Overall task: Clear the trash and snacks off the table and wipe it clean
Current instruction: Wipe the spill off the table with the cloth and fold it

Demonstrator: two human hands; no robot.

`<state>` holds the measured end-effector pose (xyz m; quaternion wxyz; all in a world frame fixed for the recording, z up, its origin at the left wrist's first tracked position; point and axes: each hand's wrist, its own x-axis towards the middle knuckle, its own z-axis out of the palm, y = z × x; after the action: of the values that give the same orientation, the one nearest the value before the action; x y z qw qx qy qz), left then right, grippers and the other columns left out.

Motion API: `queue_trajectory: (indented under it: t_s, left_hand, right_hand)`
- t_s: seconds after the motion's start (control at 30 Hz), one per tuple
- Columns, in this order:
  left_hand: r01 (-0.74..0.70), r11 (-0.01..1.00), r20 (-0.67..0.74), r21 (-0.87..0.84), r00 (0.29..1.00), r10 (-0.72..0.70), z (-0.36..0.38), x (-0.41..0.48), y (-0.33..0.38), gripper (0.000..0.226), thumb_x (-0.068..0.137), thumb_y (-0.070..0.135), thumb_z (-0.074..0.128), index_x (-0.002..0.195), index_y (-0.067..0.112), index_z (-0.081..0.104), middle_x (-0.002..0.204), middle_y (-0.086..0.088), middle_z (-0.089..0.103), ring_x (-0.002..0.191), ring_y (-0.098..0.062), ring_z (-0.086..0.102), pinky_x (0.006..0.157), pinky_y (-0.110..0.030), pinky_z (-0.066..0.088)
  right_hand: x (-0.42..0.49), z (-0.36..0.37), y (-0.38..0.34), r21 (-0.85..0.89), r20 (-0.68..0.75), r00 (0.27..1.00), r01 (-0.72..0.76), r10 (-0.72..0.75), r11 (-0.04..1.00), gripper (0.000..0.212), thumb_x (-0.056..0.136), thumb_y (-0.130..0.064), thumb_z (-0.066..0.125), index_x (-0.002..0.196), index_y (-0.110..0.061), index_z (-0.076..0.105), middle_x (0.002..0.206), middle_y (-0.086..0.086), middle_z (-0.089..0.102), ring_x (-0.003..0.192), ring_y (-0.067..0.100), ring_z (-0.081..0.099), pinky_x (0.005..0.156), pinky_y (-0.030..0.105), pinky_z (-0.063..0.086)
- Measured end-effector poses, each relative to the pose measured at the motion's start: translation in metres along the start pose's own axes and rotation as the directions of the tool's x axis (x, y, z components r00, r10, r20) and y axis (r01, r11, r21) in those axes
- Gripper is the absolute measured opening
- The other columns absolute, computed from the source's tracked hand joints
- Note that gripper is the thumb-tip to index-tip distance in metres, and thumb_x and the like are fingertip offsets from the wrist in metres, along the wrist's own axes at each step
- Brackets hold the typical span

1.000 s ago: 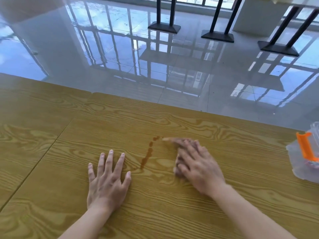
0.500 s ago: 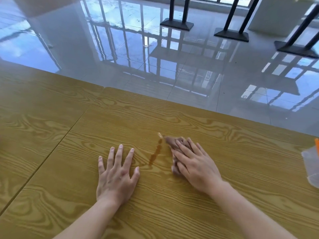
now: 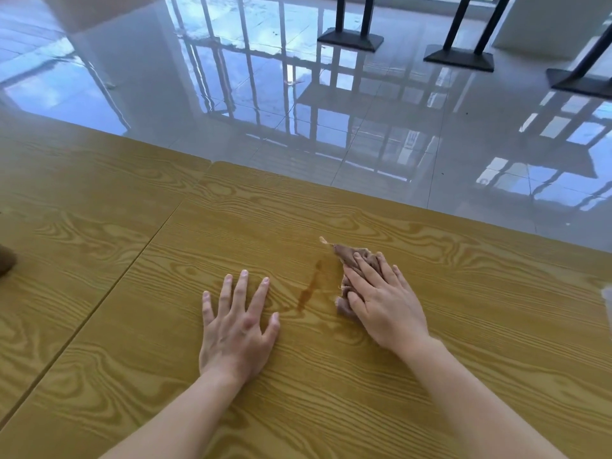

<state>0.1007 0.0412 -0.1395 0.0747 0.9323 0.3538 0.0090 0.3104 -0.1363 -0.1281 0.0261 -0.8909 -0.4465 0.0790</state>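
A thin brown streak of spilled liquid runs across the yellow wood-grain table. Just right of it my right hand lies flat, pressing a crumpled, brown-stained tissue onto the tabletop; the tissue's far tip pokes out past my fingers. Left of the streak my left hand rests palm down on the table with fingers spread and holds nothing.
A seam divides this table from a second one on the left. A dark object shows at the left frame edge. A clear plastic sliver sits at the right edge. Glossy tiled floor and black table bases lie beyond.
The view has swung left, so the clear container with the orange part has nearly left the frame. The streak's far end looks fainter where my right hand pushed the tissue. My left hand stayed put.
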Motion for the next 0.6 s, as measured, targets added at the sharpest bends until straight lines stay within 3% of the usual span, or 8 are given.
queue_trajectory:
  t_s: [0.07, 0.13, 0.23, 0.4, 0.43, 0.5, 0.6]
  left_hand:
    - [-0.004, 1.000, -0.002, 0.005, 1.000, 0.004, 0.002, -0.001, 0.001, 0.068, 0.091, 0.064, 0.018, 0.154, 0.038, 0.014, 0.165, -0.002, 0.007, 0.152, -0.023, -0.002, 0.120, -0.056, 0.000]
    - [-0.011, 1.000, -0.005, 0.011, 1.000, 0.012, 0.003, 0.000, 0.001, 0.068, 0.091, 0.063, 0.021, 0.154, 0.037, 0.016, 0.165, -0.004, 0.010, 0.152, -0.025, 0.000, 0.120, -0.057, 0.002]
    - [-0.007, 1.000, -0.008, 0.018, 1.000, 0.007, 0.002, -0.001, 0.000, 0.068, 0.091, 0.062, 0.021, 0.154, 0.036, 0.017, 0.165, -0.004, 0.011, 0.152, -0.025, 0.001, 0.120, -0.058, 0.003]
    - [0.002, 1.000, -0.008, 0.005, 1.000, -0.002, 0.002, 0.000, 0.000, 0.068, 0.090, 0.064, 0.020, 0.153, 0.039, 0.015, 0.165, -0.001, 0.009, 0.152, -0.022, -0.003, 0.121, -0.055, -0.001]
    - [0.001, 1.000, -0.010, 0.004, 1.000, -0.001, 0.001, 0.001, 0.000, 0.068, 0.090, 0.065, 0.020, 0.153, 0.039, 0.015, 0.165, -0.001, 0.009, 0.152, -0.022, -0.004, 0.121, -0.055, -0.002]
    - [-0.001, 1.000, -0.019, -0.013, 1.000, 0.001, 0.001, 0.000, 0.000, 0.068, 0.090, 0.064, 0.022, 0.153, 0.039, 0.018, 0.165, -0.001, 0.011, 0.152, -0.021, -0.003, 0.121, -0.054, -0.002]
    - [0.003, 0.999, -0.039, -0.041, 0.999, -0.005, 0.001, 0.000, 0.000, 0.067, 0.090, 0.063, 0.026, 0.151, 0.037, 0.025, 0.164, -0.002, 0.016, 0.152, -0.022, 0.002, 0.121, -0.055, 0.001]
  right_hand:
    - [-0.049, 0.007, -0.002, -0.028, -0.058, 0.998, -0.042, 0.040, 0.999, 0.055, 0.101, -0.054, 0.017, 0.153, -0.036, 0.021, 0.164, -0.010, 0.009, 0.151, 0.021, -0.010, 0.122, 0.042, 0.005]
    - [-0.074, 0.014, -0.015, -0.037, -0.052, 0.998, 0.025, -0.027, 0.999, 0.055, 0.102, -0.053, 0.022, 0.152, -0.031, 0.027, 0.163, -0.007, 0.015, 0.152, 0.025, -0.001, 0.119, 0.046, 0.012]
    - [-0.047, 0.008, -0.028, -0.031, 0.009, 0.994, 0.112, -0.112, 0.993, 0.057, 0.101, -0.056, 0.020, 0.153, -0.032, 0.024, 0.164, -0.008, 0.010, 0.152, 0.025, -0.004, 0.121, 0.046, 0.012]
    - [0.054, -0.009, -0.040, 0.064, 0.032, 0.994, -0.110, 0.108, 0.992, 0.057, 0.100, -0.053, 0.011, 0.155, -0.037, 0.010, 0.164, -0.010, -0.006, 0.150, 0.024, -0.017, 0.122, 0.045, -0.003]
    - [0.059, -0.011, -0.041, 0.049, 0.038, 0.996, -0.088, 0.086, 0.995, 0.056, 0.100, -0.052, 0.012, 0.155, -0.038, 0.010, 0.164, -0.010, -0.005, 0.150, 0.024, -0.017, 0.122, 0.045, -0.003]
    - [0.041, -0.010, -0.032, 0.006, 0.038, 0.994, 0.105, -0.105, 0.994, 0.055, 0.100, -0.052, 0.016, 0.154, -0.041, 0.013, 0.164, -0.014, -0.002, 0.150, 0.021, -0.016, 0.122, 0.043, -0.004]
    - [-0.023, -0.003, -0.001, -0.081, 0.066, 0.918, 0.395, -0.390, 0.915, 0.052, 0.101, -0.051, 0.023, 0.152, -0.042, 0.024, 0.163, -0.017, 0.006, 0.151, 0.017, -0.009, 0.121, 0.040, 0.002]
